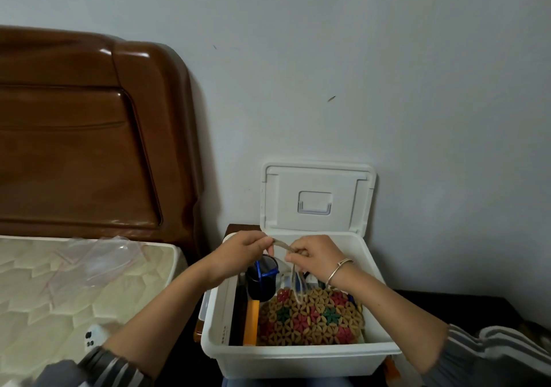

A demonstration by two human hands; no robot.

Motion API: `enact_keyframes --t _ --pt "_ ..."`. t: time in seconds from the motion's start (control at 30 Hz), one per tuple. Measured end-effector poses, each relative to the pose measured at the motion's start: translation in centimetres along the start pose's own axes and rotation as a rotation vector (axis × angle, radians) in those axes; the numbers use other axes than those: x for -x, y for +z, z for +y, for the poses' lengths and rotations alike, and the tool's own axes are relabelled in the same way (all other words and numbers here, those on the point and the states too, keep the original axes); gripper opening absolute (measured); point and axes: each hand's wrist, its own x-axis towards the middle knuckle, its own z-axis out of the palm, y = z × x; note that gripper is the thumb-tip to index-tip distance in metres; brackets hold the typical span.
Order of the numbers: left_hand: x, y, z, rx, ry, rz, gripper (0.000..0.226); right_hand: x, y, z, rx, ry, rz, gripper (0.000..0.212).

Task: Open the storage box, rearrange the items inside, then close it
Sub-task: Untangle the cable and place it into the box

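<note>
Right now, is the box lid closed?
No, the lid stands upright behind the box, and the things inside show.

White storage box [301,354] at lower centre of the frame, lid [317,197] upright against the wall, left hand [241,252] and right hand [316,258] pinching a tan cord [281,245] above a beaded floral bag [310,318], dark cup [261,282] left of it, mattress [59,291] lower left.
</note>
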Motion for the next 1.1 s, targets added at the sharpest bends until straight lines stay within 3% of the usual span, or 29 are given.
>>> enact_keyframes --t 0.07,0.2,0.3,0.4,0.47,0.6,0.67,0.77,0.83,0.9,1.0,1.1 --pt "0.1 1.3 -1.0 0.094 -0.023 0.081 0.034 0.1 0.1 0.1 -0.235 0.096 0.036 0.015" --pt "-0.6 4.0 -1.7 -0.06 0.014 0.208 0.033 0.4 0.7 0.4 -0.69 0.231 0.108 0.017" --pt "-0.7 5.3 -1.7 -0.252 0.069 0.238 0.034 0.2 1.2 0.5 -0.888 0.288 0.145 0.016" --pt "-0.4 6.0 -1.5 -0.225 0.057 0.204 0.044 0.0 1.4 0.7 -0.981 0.295 0.137 0.016" --pt "-0.5 6.1 -1.5 -0.292 0.03 0.17 0.049 -0.1 1.4 0.9 -0.988 0.297 0.137 0.016" --pt "-1.0 6.5 -2.5 -0.425 0.073 0.153 0.016 0.0 1.9 1.5 -1.027 0.283 0.116 0.016" --pt "-1.4 6.5 -3.0 -0.455 0.071 0.158 0.014 -0.1 2.1 1.7 -1.05 0.279 0.088 0.016" --pt "-1.9 6.4 -3.8 -0.292 -0.024 0.084 0.015 -0.3 2.7 2.2 -1.023 0.295 0.103 0.015" --pt "-2.1 6.7 -4.4 -0.272 -0.069 0.091 0.012 -0.5 3.1 2.3 -0.934 0.333 0.116 0.014" --pt "-2.3 7.3 -5.4 -0.448 -0.058 0.151 0.007 -0.9 3.3 2.5 -0.767 0.393 0.076 0.025" --pt "-2.5 8.6 -6.5 -0.736 -0.029 0.152 0.01 -1.9 3.3 3.0 -0.426 0.501 -0.102 0.055" --pt "-2.9 9.3 -7.0 -0.912 -0.061 0.104 0.019 -2.8 4.0 3.9 -0.288 0.582 -0.299 0.059"
